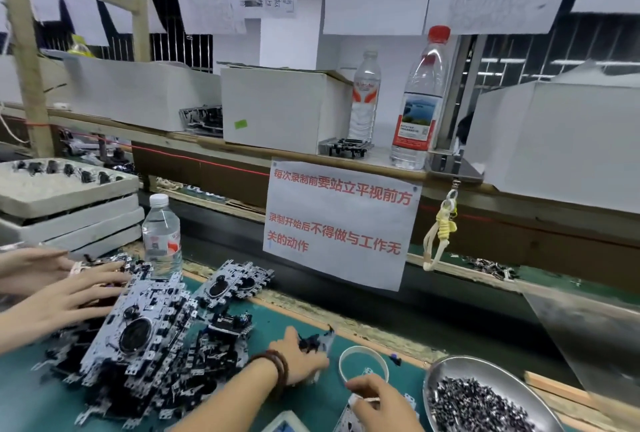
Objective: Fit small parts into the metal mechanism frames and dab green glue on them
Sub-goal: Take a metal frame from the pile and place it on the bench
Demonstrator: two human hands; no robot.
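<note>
with the pan of small parts (485,397) just right of it, the right hand (381,404) pinches something small. the left hand (301,359), left of that pan, grips a dark part (311,341), likely for fitting.

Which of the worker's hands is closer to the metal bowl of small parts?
The right hand. It is just left of the metal bowl, near its rim. The left hand, with the bead bracelet, is farther left, beyond the white ring.

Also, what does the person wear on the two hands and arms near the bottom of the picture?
The left hand has a bracelet of dark reddish-brown beads, wound in several rows at the wrist. The right hand wears nothing visible. No sleeves or gloves show on either forearm.
</note>
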